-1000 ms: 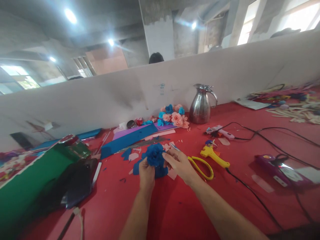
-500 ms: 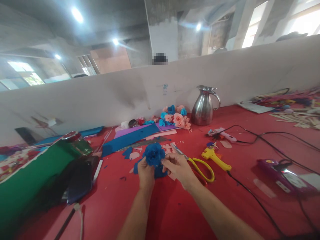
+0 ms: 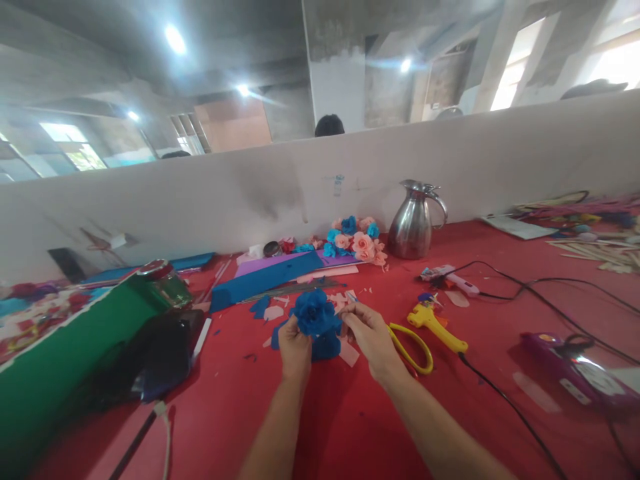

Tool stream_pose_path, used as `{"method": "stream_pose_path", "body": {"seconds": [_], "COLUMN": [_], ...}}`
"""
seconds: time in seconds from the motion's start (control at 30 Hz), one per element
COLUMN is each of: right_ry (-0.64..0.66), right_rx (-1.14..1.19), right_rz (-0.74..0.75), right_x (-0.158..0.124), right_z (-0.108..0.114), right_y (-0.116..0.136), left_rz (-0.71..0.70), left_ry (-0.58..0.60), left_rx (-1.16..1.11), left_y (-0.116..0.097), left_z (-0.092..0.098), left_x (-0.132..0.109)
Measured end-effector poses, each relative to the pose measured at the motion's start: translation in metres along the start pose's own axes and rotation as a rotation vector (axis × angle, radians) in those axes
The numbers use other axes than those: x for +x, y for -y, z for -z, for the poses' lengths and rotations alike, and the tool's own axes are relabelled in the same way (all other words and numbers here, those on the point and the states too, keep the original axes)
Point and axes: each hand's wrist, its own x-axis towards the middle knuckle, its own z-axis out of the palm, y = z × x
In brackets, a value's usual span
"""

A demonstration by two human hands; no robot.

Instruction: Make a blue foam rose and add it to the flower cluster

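Note:
A blue paper flower (image 3: 313, 312) with layered, ruffled petals is held up over the table in front of me. My left hand (image 3: 294, 343) is closed round its base from the left. At the flower's right edge, my right hand (image 3: 364, 333) pinches an outer petal between thumb and fingertips. More blue paper (image 3: 326, 347) lies beneath the flower, partly covered by it and the left hand. Right of my right hand are scissors with yellow handles (image 3: 423, 350), their blades largely hidden behind that hand. A yellow glue gun (image 3: 437, 327) with a black cord lies farther right.
Behind the hands are a long blue paper strip (image 3: 267, 280), pink and blue paper flowers (image 3: 363, 245) and a steel jug (image 3: 413, 223). A green box (image 3: 100, 340), a glass jar (image 3: 167, 287) and a black phone-like object (image 3: 167, 353) stand left. A purple power strip (image 3: 575, 367) and cords lie right.
The view has shifted slightly, moving everything a little right and down. My right hand has drawn a bit rightward from the flower's centre, and the petal on that side spreads wider.

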Motion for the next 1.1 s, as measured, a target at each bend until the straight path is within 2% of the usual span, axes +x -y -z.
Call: {"method": "stream_pose_path", "body": {"seconds": [0.13,0.3,0.47,0.8,0.93,1.1], "right_ry": [-0.01,-0.002,0.01,0.043,0.064,-0.001], "right_rx": [0.0,-0.007,-0.046,-0.118,-0.162,-0.195], "right_rz": [-0.008,-0.005,0.008,0.043,0.137,0.255], "right_x": [0.003,0.003,0.001,0.0,0.0,0.001], "right_z": [-0.001,-0.002,-0.002,-0.003,-0.004,-0.004], "right_y": [-0.005,-0.007,-0.006,-0.01,-0.012,-0.013], "left_rz": [-0.016,0.084,0.242,0.34,0.372,0.393], "left_ry": [-0.058,-0.091,-0.015,0.062,0.103,0.209], "left_rx": [-0.025,-0.203,-0.308,-0.336,-0.342,-0.338], "left_y": [0.001,-0.004,-0.011,-0.012,-0.015,-0.015], "left_z": [0.001,-0.001,0.0,0.001,-0.001,-0.007], "left_x": [0.003,0.01,0.01,0.009,0.007,0.001]}}
